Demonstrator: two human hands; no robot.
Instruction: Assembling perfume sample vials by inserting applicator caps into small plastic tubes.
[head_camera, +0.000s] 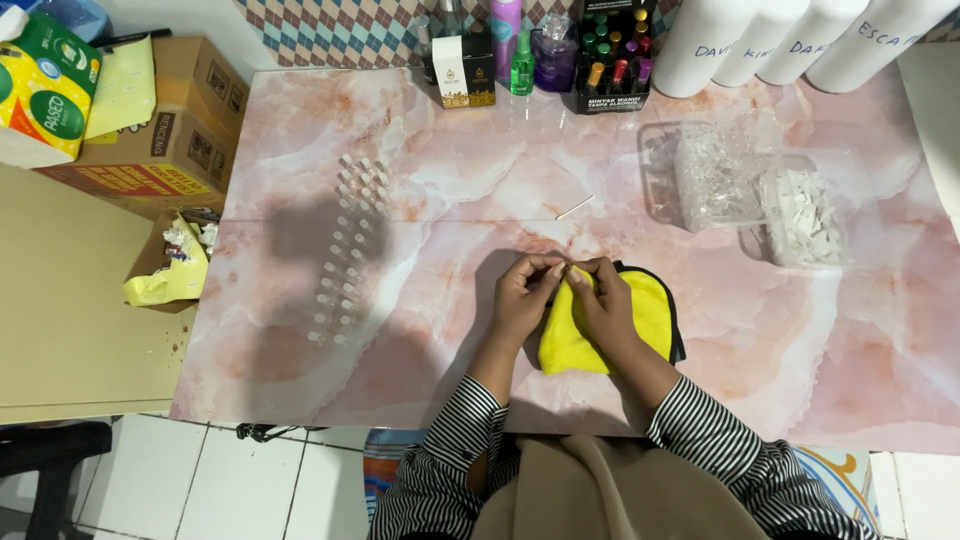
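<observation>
Your near edge of the pink marbled surface (330, 150) runs just above your striped sleeves, and the stretch to the right of your hands lies open out to the far right edge, while the left edge drops off beside a lower beige table (60, 290) and cardboard boxes (180, 130). To your left, rows of small clear vials (347, 250) stand in a long block, well apart from your hands. A thin white stick (575, 207) lies alone in the middle. Further right sit clear plastic containers (720, 175), one with clear small parts and one with white pieces. Along the back edge stand perfume bottles (520, 50), a black rack of small coloured bottles (612, 60) and tall white canisters (800, 40). Below the surface you see white floor tiles. Your left hand (522, 298) and right hand (605, 305) meet fingertip to fingertip over a yellow cloth (650, 305) with a dark rim, which lies on the surface close to the near edge. Both hands are curled in a pinch; something small seems held between the fingertips, too small to identify, and the right hand rests against the cloth.
</observation>
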